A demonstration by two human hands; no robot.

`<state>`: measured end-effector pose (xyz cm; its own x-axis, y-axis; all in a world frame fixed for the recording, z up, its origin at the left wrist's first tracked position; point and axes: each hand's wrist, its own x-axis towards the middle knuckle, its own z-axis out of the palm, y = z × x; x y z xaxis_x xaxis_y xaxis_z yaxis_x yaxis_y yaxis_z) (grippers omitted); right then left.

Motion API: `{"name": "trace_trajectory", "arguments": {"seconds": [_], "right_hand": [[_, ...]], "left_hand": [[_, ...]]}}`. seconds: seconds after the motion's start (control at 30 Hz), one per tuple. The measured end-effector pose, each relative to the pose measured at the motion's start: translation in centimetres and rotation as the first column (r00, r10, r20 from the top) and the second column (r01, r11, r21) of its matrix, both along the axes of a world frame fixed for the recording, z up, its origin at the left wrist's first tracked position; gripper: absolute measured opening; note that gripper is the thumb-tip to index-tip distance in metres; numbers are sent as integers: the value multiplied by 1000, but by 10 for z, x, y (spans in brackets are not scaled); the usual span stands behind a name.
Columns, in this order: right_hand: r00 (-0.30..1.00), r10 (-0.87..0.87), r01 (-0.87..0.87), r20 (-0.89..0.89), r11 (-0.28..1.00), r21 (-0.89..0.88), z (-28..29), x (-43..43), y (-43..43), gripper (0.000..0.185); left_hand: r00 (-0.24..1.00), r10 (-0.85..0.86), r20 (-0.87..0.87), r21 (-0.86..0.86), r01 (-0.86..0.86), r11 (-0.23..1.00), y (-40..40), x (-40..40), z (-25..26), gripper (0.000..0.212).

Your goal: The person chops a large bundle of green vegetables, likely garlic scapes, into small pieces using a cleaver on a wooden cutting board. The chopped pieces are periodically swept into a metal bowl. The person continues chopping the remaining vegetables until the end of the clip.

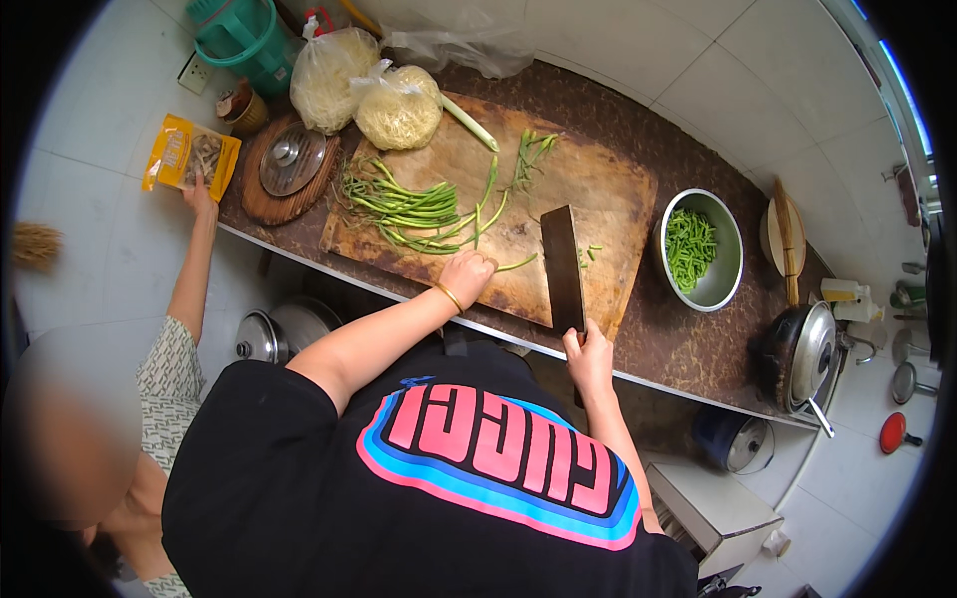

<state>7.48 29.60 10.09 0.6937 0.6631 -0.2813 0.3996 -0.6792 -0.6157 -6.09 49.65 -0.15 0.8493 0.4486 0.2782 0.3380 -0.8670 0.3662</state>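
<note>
My left hand point(467, 276), with a gold bangle at the wrist, is closed on a few garlic scapes near the front edge of a worn wooden cutting board point(598, 176). One stem point(517, 264) pokes out to the right of the fist, toward the blade. My right hand point(591, 355) grips the handle of a wide cleaver point(564, 265), its blade lying across the board's right part. Several short cut pieces point(591, 253) lie just right of the blade. A bundle of whole garlic scapes point(404, 202) rests on the board's left, and thin trimmed tips point(531, 157) lie farther back.
A metal bowl point(729, 280) of cut green pieces stands right of the board. Bags of pale shreds point(400, 108) and a leek-like stalk point(469, 123) are behind. A lidded pot point(811, 347) stands far right. Another person's hand point(199, 197) holds a yellow packet point(172, 153) at left.
</note>
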Motion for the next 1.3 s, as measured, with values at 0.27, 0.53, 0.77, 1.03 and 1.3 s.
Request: {"name": "trace_trajectory", "arguments": {"seconds": [0.27, 0.53, 0.77, 1.03, 1.3], "right_hand": [[991, 137, -137, -4, 983, -119, 13, -8, -13, 21], [995, 96, -95, 11, 990, -103, -14, -19, 4, 21], [979, 203, -202, 0, 973, -113, 7, -17, -1, 22], [992, 129, -129, 2, 987, -95, -13, -19, 6, 22], [974, 222, -225, -38, 962, -153, -5, -22, -3, 21]], "left_hand": [[998, 65, -3, -93, -65, 994, -1, -8, 4, 7], [998, 55, -41, -155, -61, 986, -1, -6, -11, 5], [994, 91, -64, -184, -102, 978, -2, 2, -11, 8], [994, 83, -68, -216, -96, 972, -2, 4, -6, 8], [993, 101, -63, -238, -114, 965, -3, 6, -6, 8]]}}
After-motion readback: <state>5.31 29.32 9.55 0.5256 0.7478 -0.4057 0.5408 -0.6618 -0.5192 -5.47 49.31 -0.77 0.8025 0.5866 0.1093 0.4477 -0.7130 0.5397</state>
